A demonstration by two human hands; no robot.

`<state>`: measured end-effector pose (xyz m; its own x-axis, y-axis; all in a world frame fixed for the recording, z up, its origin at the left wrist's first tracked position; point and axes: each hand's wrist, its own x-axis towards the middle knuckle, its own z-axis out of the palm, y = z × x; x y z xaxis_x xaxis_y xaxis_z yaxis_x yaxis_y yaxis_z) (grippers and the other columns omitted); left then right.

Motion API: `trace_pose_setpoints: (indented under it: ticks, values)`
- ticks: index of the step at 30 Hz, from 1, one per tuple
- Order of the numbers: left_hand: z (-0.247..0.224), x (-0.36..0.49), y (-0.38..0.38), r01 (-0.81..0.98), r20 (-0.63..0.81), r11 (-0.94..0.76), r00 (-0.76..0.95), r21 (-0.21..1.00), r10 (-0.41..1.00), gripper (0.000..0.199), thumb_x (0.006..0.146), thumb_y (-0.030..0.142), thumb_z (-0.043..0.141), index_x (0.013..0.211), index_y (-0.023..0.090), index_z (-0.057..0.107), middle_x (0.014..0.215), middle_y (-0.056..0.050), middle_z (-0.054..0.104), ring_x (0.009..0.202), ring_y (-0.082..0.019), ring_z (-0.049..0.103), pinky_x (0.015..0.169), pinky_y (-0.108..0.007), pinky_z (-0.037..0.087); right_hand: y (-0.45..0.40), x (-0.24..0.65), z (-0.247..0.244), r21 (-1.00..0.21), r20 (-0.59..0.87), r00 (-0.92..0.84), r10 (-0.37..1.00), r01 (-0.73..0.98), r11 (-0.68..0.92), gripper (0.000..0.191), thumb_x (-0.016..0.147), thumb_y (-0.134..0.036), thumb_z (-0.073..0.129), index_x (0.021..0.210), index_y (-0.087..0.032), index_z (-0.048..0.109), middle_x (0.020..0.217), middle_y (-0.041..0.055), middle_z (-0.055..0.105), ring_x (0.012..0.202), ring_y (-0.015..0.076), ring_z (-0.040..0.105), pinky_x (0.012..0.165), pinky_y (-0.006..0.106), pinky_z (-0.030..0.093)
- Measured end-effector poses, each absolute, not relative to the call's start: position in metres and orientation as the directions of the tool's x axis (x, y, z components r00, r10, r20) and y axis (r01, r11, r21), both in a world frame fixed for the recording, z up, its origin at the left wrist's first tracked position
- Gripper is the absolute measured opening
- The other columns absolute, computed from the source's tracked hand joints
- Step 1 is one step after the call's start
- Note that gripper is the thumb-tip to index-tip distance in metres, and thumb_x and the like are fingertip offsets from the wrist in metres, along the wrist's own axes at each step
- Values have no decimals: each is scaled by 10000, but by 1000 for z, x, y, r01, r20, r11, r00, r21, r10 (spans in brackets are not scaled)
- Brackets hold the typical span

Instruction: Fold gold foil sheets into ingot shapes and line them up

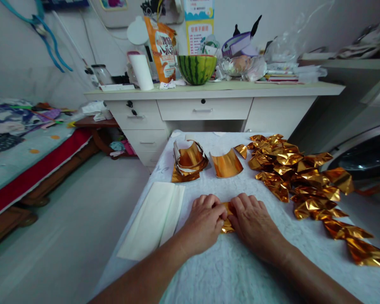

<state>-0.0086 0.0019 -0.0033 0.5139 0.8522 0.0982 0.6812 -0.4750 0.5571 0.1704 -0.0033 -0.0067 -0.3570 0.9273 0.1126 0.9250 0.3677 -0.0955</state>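
Note:
Between my two hands lies a sheet of gold foil paper on the table, partly covered by them. My left hand has its fingers curled, with thumb and fingertips closed on the foil's left side. On the right side, my right hand presses down with bent fingers, its thumb toward the foil. Beyond the hands stands a curved gold sheet. A stack of curled gold sheets sits to its left. Folded gold foil pieces are heaped at the right.
White paper sheets lie left of my hands on the cloth-covered table. Behind is a white desk bearing a halved watermelon, an orange pouch and a paper roll. A bed is at left, a washing machine at right.

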Motion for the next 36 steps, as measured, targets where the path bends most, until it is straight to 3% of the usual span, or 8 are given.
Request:
trace_pose_setpoints:
  ticks: [7, 21, 26, 29, 33, 36]
  values:
    - [5, -11, -1, 687, 46, -474, 542, 552, 839, 93, 846, 136, 512, 883, 218, 533, 1062, -22, 520, 1052, -208, 453, 954, -378, 364, -8, 171, -1, -107, 108, -371, 922, 918, 382, 109, 902, -289, 550, 949, -194, 574, 957, 88, 570, 877, 264, 482, 771, 391, 367]
    - [11, -24, 2, 658, -121, -475, 649, 584, 751, 246, 794, 104, 490, 1012, 216, 460, 1246, -65, 445, 1211, -242, 375, 1087, -420, 309, -17, 166, 0, -167, 102, -322, 941, 927, 336, 420, 844, -545, 592, 1020, -163, 583, 998, 125, 566, 920, 306, 490, 821, 467, 406]
    - [13, -24, 3, 661, -143, -458, 648, 594, 749, 266, 768, 94, 498, 997, 223, 457, 1232, -57, 453, 1202, -244, 386, 1092, -428, 306, -14, 172, 3, -244, 51, -337, 940, 909, 339, 342, 845, -459, 628, 1041, -183, 583, 1032, 115, 575, 943, 298, 501, 828, 463, 420]
    - [14, -24, 4, 664, -151, -451, 645, 597, 749, 291, 752, 83, 497, 1004, 225, 463, 1244, -55, 450, 1219, -246, 378, 1101, -436, 292, -10, 180, 3, -315, 26, -370, 929, 879, 359, 329, 856, -344, 623, 1156, -221, 568, 1086, 101, 578, 966, 283, 506, 842, 455, 424]
    - [14, -24, 5, 663, -161, -439, 643, 606, 749, 284, 744, 85, 491, 991, 225, 463, 1241, -53, 450, 1223, -244, 377, 1097, -438, 296, -6, 191, -1, -360, 0, -391, 920, 859, 365, 569, 827, -228, 628, 1370, -291, 469, 1210, 108, 542, 1040, 283, 507, 906, 479, 416]
    - [13, -25, 5, 658, -153, -443, 646, 609, 748, 288, 740, 84, 482, 991, 224, 464, 1246, -51, 447, 1224, -238, 374, 1101, -434, 293, -4, 201, -6, -332, 12, -362, 932, 878, 346, 702, 813, -268, 655, 1455, -339, 379, 1358, 129, 455, 1176, 341, 456, 943, 538, 397]
